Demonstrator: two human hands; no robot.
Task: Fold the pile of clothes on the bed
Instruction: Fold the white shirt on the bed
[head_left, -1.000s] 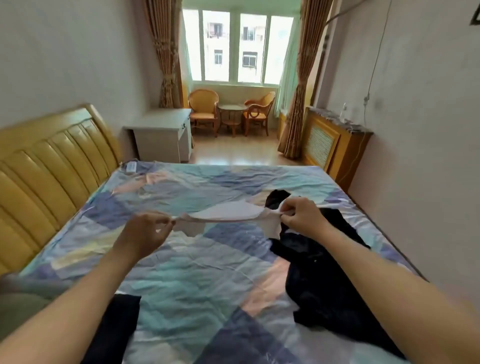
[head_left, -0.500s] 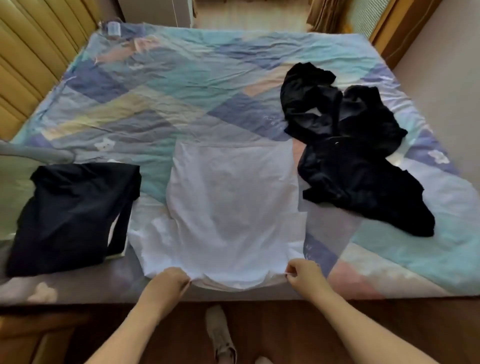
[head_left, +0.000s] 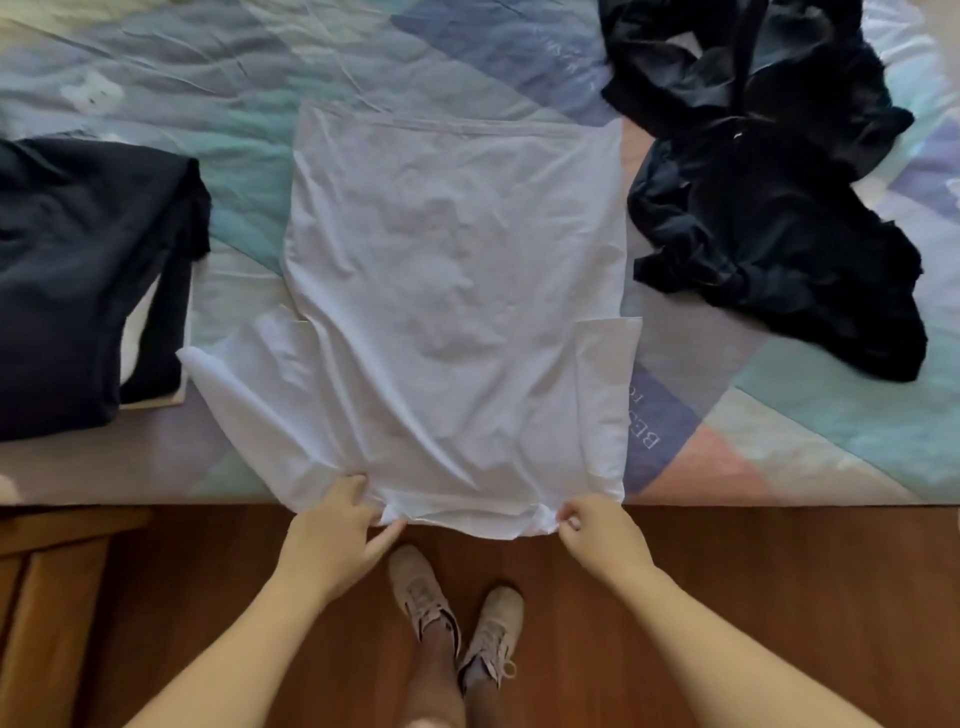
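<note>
A white T-shirt (head_left: 447, 291) lies spread flat on the bed (head_left: 810, 457), its shoulder end hanging slightly over the near edge. My left hand (head_left: 332, 530) pinches the shirt's near left shoulder, fingers curled on the cloth. My right hand (head_left: 597, 530) pinches the near right shoulder. Both short sleeves lie out to the sides. A pile of crumpled black clothes (head_left: 769, 197) sits on the bed to the right of the shirt. To the left rests a folded dark garment (head_left: 88, 280).
The patchwork bedcover reaches the bed's near edge. Below it runs a wooden floor (head_left: 779, 597) where my two shoes (head_left: 457, 613) stand. A wooden piece of furniture (head_left: 47, 597) stands at the lower left.
The shirt was held stretched in the air a second ago; now it lies flat on the bed. The view has tilted down and closer, and both hands stay on the near corners.
</note>
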